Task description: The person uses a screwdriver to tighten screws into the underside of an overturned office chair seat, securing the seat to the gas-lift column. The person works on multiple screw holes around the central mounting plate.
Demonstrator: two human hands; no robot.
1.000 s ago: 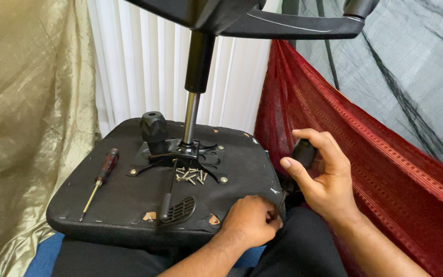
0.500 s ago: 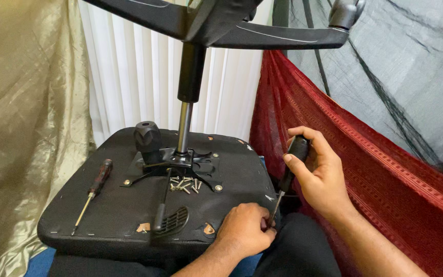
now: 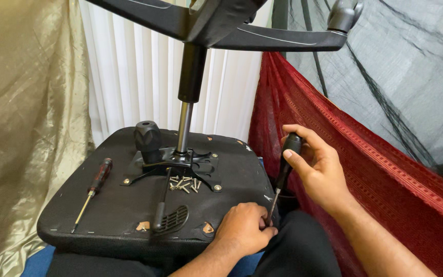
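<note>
An upturned black chair seat lies in front of me, its gas column rising to the wheel base overhead. My right hand grips the black handle of a screwdriver, held upright beside the seat's right edge. My left hand is closed around the screwdriver's tip at the seat's near right corner. A pile of loose screws lies on the metal mounting plate.
A second screwdriver with a dark red handle lies on the seat's left side. A black knob stands beside the column. A gold cloth hangs left, white blinds behind, a red cloth right.
My right hand has tilted the screwdriver upright and raised it slightly. My left hand has slid to the seat's right corner and closed on its tip. The view has tilted down.
</note>
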